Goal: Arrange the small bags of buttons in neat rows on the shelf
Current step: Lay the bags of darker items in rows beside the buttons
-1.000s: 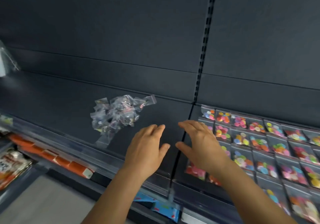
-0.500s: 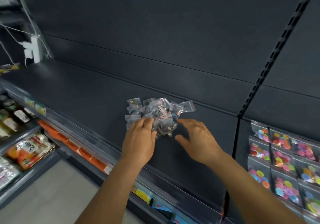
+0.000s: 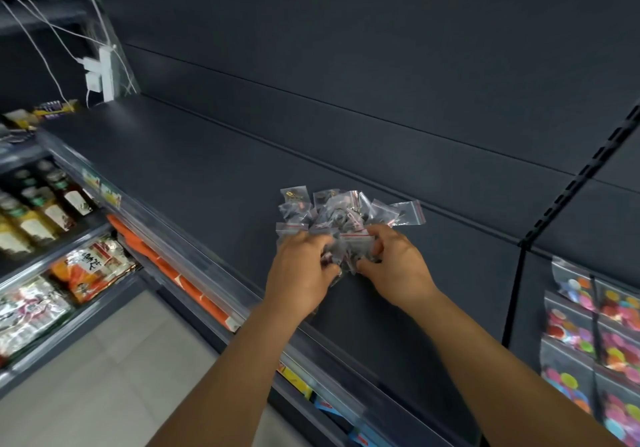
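Looking down through the head camera, I see a dark grey metal shelf [image 3: 194, 169] running from upper left to lower right, backed by a matching dark panel wall [image 3: 381, 48]. Near its middle lies a loose heap of small clear zip bags [image 3: 341, 212], each with a red seal line, holding dark little pieces I cannot make out clearly. My left hand [image 3: 300, 271] and right hand [image 3: 394, 266] both sit at the near edge of that heap, close together, fingers curled into the bags and gathering a clump of them between the two hands. The far bags of the heap lie fanned out on the shelf, one corner bag [image 3: 410, 211] sticking out to the right.

A slotted black upright [image 3: 581, 180] divides this shelf bay from the next one on the right, where flat bags of bright coloured buttons [image 3: 595, 335] lie in orderly rows, touching one another. A clear plastic price rail [image 3: 194, 256] runs along the shelf's front lip, with orange strips just below it. At the shelf's far left end a white power strip [image 3: 104, 74] stands against a clear divider, white cables trailing up from it. Lower left, another shelving unit holds dark bottles with pale labels [image 3: 41, 211] and shiny snack packets [image 3: 93, 266]. The floor [image 3: 104, 377] below is pale grey tile.
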{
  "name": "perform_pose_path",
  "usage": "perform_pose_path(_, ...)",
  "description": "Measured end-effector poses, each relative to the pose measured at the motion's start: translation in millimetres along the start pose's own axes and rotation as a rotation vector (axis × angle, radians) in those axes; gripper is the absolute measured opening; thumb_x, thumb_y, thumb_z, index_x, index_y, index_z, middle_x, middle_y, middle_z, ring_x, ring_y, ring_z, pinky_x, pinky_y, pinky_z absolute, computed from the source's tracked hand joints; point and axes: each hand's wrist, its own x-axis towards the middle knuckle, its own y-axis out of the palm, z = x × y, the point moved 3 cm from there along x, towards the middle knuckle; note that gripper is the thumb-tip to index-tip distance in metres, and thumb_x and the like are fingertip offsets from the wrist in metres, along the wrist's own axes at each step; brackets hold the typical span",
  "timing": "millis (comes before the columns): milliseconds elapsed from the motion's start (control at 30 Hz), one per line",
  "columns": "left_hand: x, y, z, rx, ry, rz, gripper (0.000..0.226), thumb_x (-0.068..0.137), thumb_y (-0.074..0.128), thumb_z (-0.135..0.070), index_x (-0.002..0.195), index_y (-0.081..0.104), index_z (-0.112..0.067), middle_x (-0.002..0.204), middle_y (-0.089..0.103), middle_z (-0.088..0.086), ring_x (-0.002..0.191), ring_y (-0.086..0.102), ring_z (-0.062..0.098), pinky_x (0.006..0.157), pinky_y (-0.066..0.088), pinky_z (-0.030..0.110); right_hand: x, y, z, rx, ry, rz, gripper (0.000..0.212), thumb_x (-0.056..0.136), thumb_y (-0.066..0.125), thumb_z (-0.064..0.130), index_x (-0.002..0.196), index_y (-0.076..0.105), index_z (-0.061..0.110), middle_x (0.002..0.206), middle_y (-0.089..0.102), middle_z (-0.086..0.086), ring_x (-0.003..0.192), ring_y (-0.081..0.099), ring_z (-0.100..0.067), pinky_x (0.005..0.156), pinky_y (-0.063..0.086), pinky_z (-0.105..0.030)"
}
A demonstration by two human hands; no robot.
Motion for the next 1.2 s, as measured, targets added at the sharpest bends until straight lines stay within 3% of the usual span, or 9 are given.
perform_pose_path(100,-0.5,1.9,0.2,-0.062,0.027,-0.029,0.037,0.079,0.073,-0.031,0.114,0.064,-0.022,0.106,0.059,-0.002,0.105,0.053,0.016,0.087,0.046,0.03,-1.0,-3.0,-0.3,0.045,0.001,-0.018,0.042,0.084,0.063,0.014,0.124,0.052,0.021,0.083,0.053,0.009,0.088,0.057,-0.014,0.078,0.05,-0.027)
perform_pose_path(233,-2.0,6.1,-5.1,0.042,0.081,-0.057,0.04,0.075,0.073,-0.044,0.108,0.065,-0.023,0.102,0.06,-0.005,0.1,0.051,0.014,0.085,0.043,0.028,-3.4,-7.0,-2.6,0.14,0.068,-0.052,0.038,0.085,0.058,0.009,0.121,0.051,0.019,0.076,0.059,0.007,0.074,0.058,-0.01,0.067,0.051,-0.025)
perform_pose_path(367,-1.9,2.5,-6.9,-0.018,0.098,-0.177,0.009,0.085,0.065,-0.024,0.088,0.071,-0.019,0.087,0.066,-0.005,0.087,0.059,0.013,0.075,0.051,0.031,-5.8,-8.6,-6.3,0.239,0.124,-0.054,0.035,0.085,0.055,0.007,0.118,0.051,0.018,0.072,0.058,0.006,0.067,0.056,-0.01,0.056,0.044,-0.02)
perform_pose_path(533,-0.3,-9.9,-9.0,-0.302,-0.024,-0.232,0.013,0.093,0.057,-0.018,0.093,0.07,-0.018,0.08,0.067,-0.01,0.069,0.062,0.006,0.062,0.049,0.016,-11.0,-19.0,-14.0,0.41,0.167,-0.111,0.013,0.084,0.053,0.009,0.091,0.064,0.008,0.066,0.048,-0.001,0.053,0.041,-0.013,0.044,0.036,-0.022)
perform_pose_path(600,2.4,-12.7,-10.7,-0.504,-0.101,-0.213,0.012,0.093,0.055,-0.016,0.093,0.067,-0.02,0.082,0.066,-0.011,0.072,0.063,0.006,0.06,0.046,0.01,-13.4,-23.6,-15.4,0.508,0.199,-0.133,0.012,0.084,0.055,0.01,0.092,0.064,0.009,0.073,0.054,-0.005,0.061,0.049,-0.016,0.054,0.049,-0.031)
perform_pose_path(700,4.4,-8.9,-20.0,-0.83,-0.211,-0.13,0.012,0.093,0.054,-0.008,0.093,0.062,-0.018,0.093,0.068,0.002,0.073,0.068,0.013,0.064,0.056,0.019,-17.9,-28.7,-14.8,0.656,0.226,-0.144,0.014,0.084,0.057,0.006,0.094,0.064,0.012,0.091,0.065,-0.011,0.078,0.062,-0.019,0.079,0.058,-0.042)
perform_pose_path(833,2.4,3.0,-38.6,-0.94,-0.222,-0.004,0.018,0.093,0.054,-0.008,0.091,0.061,-0.024,0.089,0.068,0.003,0.071,0.069,0.011,0.078,0.058,0.031,-27.2,-36.2,-10.0,0.801,0.222,-0.141,0.018,0.086,0.055,0.0,0.098,0.063,0.011,0.094,0.069,-0.009,0.078,0.065,-0.015,0.068,0.054,-0.025)
perform_pose_path(967,-0.4,8.7,-57.5,-0.896,-0.154,-0.012,0.018,0.092,0.056,-0.009,0.085,0.066,-0.022,0.079,0.069,-0.004,0.074,0.066,0.014,0.078,0.057,0.034,-41.9,-47.3,-12.7,0.875,0.182,-0.131,0.012,0.09,0.057,0.01,0.098,0.066,0.012,0.077,0.07,0.002,0.072,0.066,-0.009,0.071,0.052,-0.026)
perform_pose_path(1200,-12.1,26.6,-104.6,-0.936,-0.072,0.142,0.009,0.09,0.061,-0.018,0.088,0.069,-0.021,0.086,0.072,0.0,0.081,0.069,0.019,0.081,0.058,0.04,-75.4,-77.6,-42.4,0.886,0.24,-0.276,0.006,0.086,0.066,0.016,0.089,0.068,0.01,0.078,0.071,-0.003,0.07,0.066,-0.016,0.075,0.055,-0.034)
